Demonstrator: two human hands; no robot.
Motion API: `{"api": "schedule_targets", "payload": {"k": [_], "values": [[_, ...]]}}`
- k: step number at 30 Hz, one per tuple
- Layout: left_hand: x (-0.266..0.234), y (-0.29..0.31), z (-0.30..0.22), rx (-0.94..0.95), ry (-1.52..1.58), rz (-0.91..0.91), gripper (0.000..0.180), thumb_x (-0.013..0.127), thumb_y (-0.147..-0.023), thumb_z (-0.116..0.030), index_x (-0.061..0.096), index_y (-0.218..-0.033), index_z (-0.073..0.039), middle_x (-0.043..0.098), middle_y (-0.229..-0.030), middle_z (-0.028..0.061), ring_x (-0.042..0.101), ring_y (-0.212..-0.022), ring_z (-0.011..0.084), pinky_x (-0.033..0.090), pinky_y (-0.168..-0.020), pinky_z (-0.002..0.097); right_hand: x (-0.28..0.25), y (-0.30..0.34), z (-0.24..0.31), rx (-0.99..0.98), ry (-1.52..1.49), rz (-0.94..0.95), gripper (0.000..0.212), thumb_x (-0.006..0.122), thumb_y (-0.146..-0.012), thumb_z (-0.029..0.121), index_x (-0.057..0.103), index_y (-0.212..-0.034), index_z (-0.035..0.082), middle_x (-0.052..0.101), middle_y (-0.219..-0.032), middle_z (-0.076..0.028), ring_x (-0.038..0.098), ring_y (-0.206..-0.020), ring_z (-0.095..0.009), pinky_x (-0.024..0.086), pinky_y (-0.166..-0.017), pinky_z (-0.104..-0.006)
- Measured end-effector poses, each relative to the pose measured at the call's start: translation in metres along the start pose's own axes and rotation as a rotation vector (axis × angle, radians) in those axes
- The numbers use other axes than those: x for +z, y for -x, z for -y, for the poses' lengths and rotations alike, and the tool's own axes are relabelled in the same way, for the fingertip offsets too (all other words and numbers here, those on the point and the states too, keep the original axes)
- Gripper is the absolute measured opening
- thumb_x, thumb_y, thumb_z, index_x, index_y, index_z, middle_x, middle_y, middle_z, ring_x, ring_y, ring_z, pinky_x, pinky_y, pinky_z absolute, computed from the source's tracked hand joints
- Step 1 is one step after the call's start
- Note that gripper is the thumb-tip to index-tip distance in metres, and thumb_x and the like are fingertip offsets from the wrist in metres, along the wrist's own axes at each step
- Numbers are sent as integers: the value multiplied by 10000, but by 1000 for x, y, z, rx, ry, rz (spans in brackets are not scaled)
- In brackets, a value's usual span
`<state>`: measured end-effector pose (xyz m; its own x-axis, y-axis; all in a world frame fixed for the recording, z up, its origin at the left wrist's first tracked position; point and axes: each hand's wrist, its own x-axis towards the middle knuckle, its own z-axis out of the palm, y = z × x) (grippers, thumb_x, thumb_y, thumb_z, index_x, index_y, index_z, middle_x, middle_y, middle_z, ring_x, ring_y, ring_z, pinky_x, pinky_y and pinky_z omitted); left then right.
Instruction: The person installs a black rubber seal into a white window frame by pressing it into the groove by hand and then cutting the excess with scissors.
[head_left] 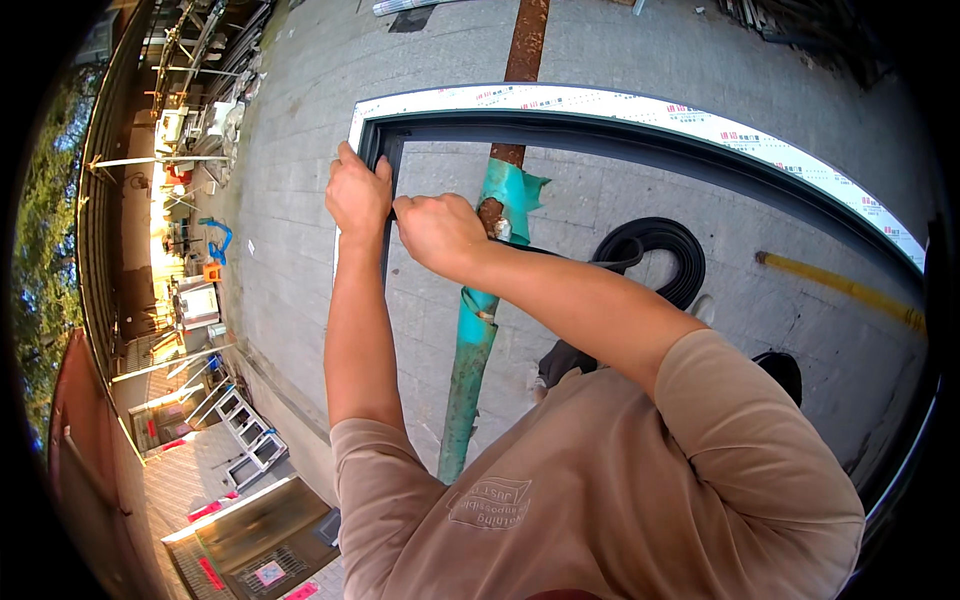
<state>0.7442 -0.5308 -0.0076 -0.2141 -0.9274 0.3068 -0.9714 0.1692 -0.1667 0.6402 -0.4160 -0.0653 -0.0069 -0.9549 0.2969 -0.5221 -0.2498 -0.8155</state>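
Observation:
A dark metal window frame (600,136), its outer face covered with white printed film, lies level in front of me. My left hand (359,192) is closed around the frame's left side just below the far left corner, thumb on the inner edge. Close beside it, on the inner side of that bar, my right hand (436,232) is curled with the fingers pinched at the frame's inner edge. A black rubber seal strip (520,248) comes out from under my right hand and runs right to a coil (688,268). The pinched end is hidden by my fingers.
A rusty pipe wrapped in torn green covering (470,375) passes under the frame. To the right, a yellow bar (835,283) also supports or underlies it. Grey paving (290,130) stretches around. Farther left are a small ladder-like metal frame (248,430), panels and stacked material.

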Motion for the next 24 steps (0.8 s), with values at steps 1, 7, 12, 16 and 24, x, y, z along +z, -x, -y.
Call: {"api": "schedule_targets", "payload": {"k": [1,7,12,16,24], "values": [[1,0,0,12,11,-5,532,830,-952,-379,603,-1240,6,743,-1096,282,772,-995,500,632,-870,581,0,0,0,-6,1,-2,92,683,-966,114,719,-954,30,792,-891,-196,785,-814,-409,624,-771,-532],[12,-11,-14,-53,-76,-76,551,834,-935,-480,620,-1106,-2,757,-1078,241,788,-957,464,641,-825,569,2,1,-1,-49,48,16,98,657,-949,90,717,-1000,31,805,-929,-175,796,-860,-369,614,-796,-499],[11,-19,-21,-63,-77,-94,570,817,-933,-511,633,-1111,-2,769,-1103,244,796,-937,458,645,-838,565,-1,2,0,-51,66,16,121,621,-939,62,711,-1013,30,809,-943,-171,799,-868,-352,598,-815,-477],[7,-22,-25,-85,-103,-47,577,785,-940,-524,636,-1121,4,785,-1091,252,803,-948,458,647,-852,560,-1,4,1,-79,68,27,126,644,-913,57,705,-1015,18,811,-933,-178,811,-877,-340,609,-840,-461],[2,-24,-24,-140,-77,41,628,758,-947,-556,636,-1180,15,791,-1114,274,790,-1029,485,621,-927,573,0,6,1,-75,54,-9,96,626,-946,75,709,-978,41,803,-920,-172,795,-862,-361,591,-849,-482]]}}
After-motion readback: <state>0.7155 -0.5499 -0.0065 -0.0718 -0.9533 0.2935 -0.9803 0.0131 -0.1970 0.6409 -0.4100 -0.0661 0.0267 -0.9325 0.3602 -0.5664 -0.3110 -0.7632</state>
